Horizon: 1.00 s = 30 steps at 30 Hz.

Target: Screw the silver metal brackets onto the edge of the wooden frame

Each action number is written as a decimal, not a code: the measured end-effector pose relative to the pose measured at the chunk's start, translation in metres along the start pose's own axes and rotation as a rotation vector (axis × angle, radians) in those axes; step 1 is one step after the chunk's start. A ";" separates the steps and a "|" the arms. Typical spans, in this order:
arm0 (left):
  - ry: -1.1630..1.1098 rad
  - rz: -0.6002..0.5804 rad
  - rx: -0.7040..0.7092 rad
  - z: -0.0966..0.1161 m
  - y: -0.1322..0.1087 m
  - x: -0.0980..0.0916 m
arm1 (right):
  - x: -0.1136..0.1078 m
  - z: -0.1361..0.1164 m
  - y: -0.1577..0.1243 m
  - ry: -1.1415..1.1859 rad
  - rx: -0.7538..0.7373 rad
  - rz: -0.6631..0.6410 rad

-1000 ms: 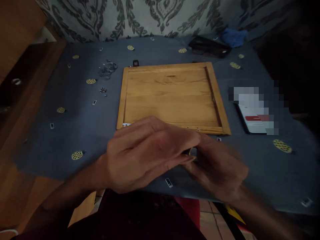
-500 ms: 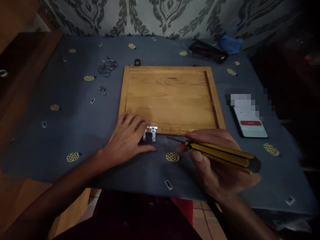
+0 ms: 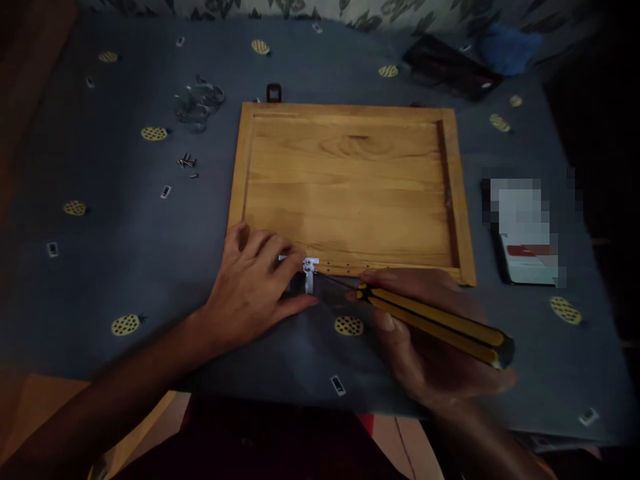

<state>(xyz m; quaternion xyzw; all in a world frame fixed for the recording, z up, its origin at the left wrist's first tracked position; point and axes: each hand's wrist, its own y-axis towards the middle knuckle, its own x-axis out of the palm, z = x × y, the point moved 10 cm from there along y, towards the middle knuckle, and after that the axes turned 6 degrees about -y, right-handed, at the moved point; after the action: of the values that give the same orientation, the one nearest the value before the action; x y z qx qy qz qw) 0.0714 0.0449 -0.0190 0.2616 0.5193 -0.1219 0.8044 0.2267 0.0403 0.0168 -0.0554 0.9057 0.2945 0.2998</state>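
Observation:
A wooden panel (image 3: 350, 180) with a raised frame lies flat on the blue cloth. At its near edge sits a small silver metal bracket (image 3: 309, 270). My left hand (image 3: 255, 287) presses on that bracket, fingers curled over it against the panel's near-left corner. My right hand (image 3: 430, 333) grips a yellow and black screwdriver (image 3: 435, 323). The screwdriver's thin shaft points left and its tip meets the bracket.
Loose screws (image 3: 187, 162) and a heap of metal clips (image 3: 197, 107) lie at the far left. A phone (image 3: 525, 233) rests right of the panel. A dark flat case (image 3: 450, 67) and a blue cloth wad (image 3: 507, 50) sit at the far right. The table's near edge runs below my hands.
My hands parted from a blurred clasp. The left went down onto the bracket, and the right brought the screwdriver tip left to it. The view has moved closer and lower.

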 end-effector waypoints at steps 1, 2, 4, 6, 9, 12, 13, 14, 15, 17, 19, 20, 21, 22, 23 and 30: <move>-0.001 0.001 0.002 0.000 0.000 0.000 | 0.001 0.002 0.000 -0.005 0.012 -0.025; -0.004 0.007 0.007 0.000 0.000 0.000 | 0.002 0.003 0.000 -0.013 0.018 -0.043; -0.010 0.015 0.009 0.000 0.000 -0.001 | 0.002 0.004 0.001 -0.021 0.017 -0.066; -0.009 0.011 0.005 0.000 0.000 0.000 | 0.003 0.004 0.002 -0.022 0.012 -0.091; 0.005 0.006 0.015 0.001 0.001 0.000 | 0.005 0.001 0.006 -0.040 0.005 -0.120; 0.017 0.004 0.020 0.002 0.001 -0.001 | 0.007 -0.001 0.011 -0.059 0.006 -0.125; 0.020 0.003 0.019 0.002 0.001 -0.001 | 0.007 -0.002 0.012 -0.063 0.003 -0.129; 0.025 0.000 0.018 0.002 0.001 -0.001 | 0.008 -0.002 0.013 -0.072 -0.001 -0.132; 0.030 -0.001 0.018 0.002 0.001 -0.001 | 0.008 -0.003 0.014 -0.085 -0.006 -0.134; 0.031 0.013 0.019 0.002 0.001 -0.002 | 0.008 -0.001 0.015 -0.103 0.004 -0.140; 0.022 0.023 0.020 0.003 0.001 -0.003 | 0.008 0.000 0.014 -0.102 0.016 -0.161; 0.017 0.023 0.023 0.003 0.001 -0.003 | 0.009 0.000 0.014 -0.097 0.016 -0.177; 0.012 0.018 0.023 0.003 0.001 -0.003 | 0.011 -0.002 0.013 -0.086 0.000 -0.207; 0.012 0.013 0.022 0.003 0.001 -0.003 | 0.012 -0.004 0.013 -0.077 -0.015 -0.232; 0.014 0.008 0.019 0.003 0.001 -0.002 | 0.013 -0.005 0.013 -0.070 -0.022 -0.250; 0.024 -0.007 0.004 0.001 0.000 0.001 | 0.013 -0.008 0.025 -0.068 -0.071 -0.237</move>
<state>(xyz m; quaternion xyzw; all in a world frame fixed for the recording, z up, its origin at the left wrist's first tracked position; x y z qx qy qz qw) 0.0728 0.0437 -0.0197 0.2630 0.5297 -0.1227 0.7970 0.2051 0.0569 0.0269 -0.1625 0.8711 0.2906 0.3609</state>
